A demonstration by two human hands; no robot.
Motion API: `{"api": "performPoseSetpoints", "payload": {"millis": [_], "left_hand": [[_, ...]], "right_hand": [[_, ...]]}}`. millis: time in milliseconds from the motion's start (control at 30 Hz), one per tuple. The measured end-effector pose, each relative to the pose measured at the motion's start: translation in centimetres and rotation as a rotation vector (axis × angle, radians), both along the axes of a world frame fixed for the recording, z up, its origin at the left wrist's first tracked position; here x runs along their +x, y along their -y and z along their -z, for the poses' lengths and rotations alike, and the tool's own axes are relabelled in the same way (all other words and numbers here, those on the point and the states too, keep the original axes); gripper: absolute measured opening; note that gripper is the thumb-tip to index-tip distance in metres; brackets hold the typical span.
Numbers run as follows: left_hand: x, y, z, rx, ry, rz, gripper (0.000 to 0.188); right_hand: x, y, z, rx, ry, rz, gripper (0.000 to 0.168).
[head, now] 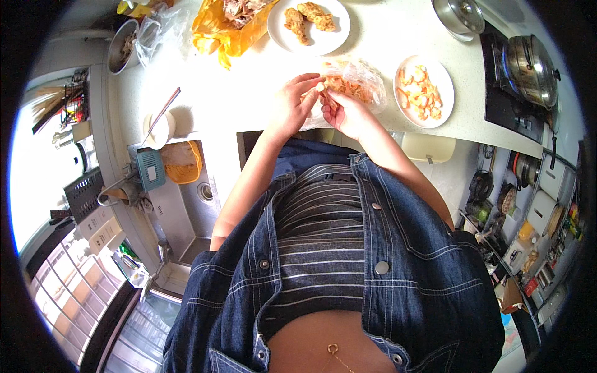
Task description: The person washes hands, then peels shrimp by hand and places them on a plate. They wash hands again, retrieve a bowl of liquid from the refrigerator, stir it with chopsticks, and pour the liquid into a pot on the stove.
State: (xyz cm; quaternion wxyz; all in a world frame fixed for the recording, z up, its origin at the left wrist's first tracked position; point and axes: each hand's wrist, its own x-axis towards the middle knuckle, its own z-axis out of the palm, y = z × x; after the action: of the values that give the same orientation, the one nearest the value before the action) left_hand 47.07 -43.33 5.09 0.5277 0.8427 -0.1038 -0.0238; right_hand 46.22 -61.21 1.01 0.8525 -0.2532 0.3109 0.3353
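Above the counter edge, my left hand [295,103] and my right hand [347,113] meet at the fingertips. Pinched between them is a small cooked shrimp [321,87], its pale end pointing up; its lower part is mostly covered by my fingers. Just behind my hands lies a clear plastic bag [373,86] spread out on the counter. Orange shrimp shells [350,87] are heaped in it, partly hidden by my right hand. To the right, a white oval plate [402,109] carries peeled orange-and-white shrimp [422,93].
A white plate [280,41] with fried chicken pieces [317,16] and a yellow bag of meat [212,35] stand farther back. At left are a white bowl with chopsticks [161,130] and the sink [184,219]. A lidded pot [531,70] sits on the black cooktop [506,109].
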Motion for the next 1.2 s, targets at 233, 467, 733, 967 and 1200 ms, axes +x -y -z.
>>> {"api": "performPoseSetpoints", "payload": {"millis": [233,467,733,967,1200], "left_hand": [[-0.3,-0.1,0.9,-0.034,-0.161,-0.052,0.023],[-0.5,0.3,-0.4,0.203,0.014,0.002,0.018],[-0.4,0.7,0.2,0.332,-0.044,-0.002,0.019],[-0.4,0.6,2.2,0.096,-0.13,-0.083,0.021],[0.1,0.2,1.8,0.063,-0.128,-0.061,0.024]], "right_hand": [[0.1,-0.8,-0.7,-0.684,0.466,-0.216,0.021],[0.7,-1.1,-1.5,-0.83,0.714,-0.111,0.015],[0.8,-0.9,-1.9,-0.779,0.609,-0.121,0.011],[0.7,-1.1,-1.9,-0.827,0.675,-0.106,0.01],[0.8,-1.3,-0.2,-0.795,0.743,-0.123,0.012]]}}
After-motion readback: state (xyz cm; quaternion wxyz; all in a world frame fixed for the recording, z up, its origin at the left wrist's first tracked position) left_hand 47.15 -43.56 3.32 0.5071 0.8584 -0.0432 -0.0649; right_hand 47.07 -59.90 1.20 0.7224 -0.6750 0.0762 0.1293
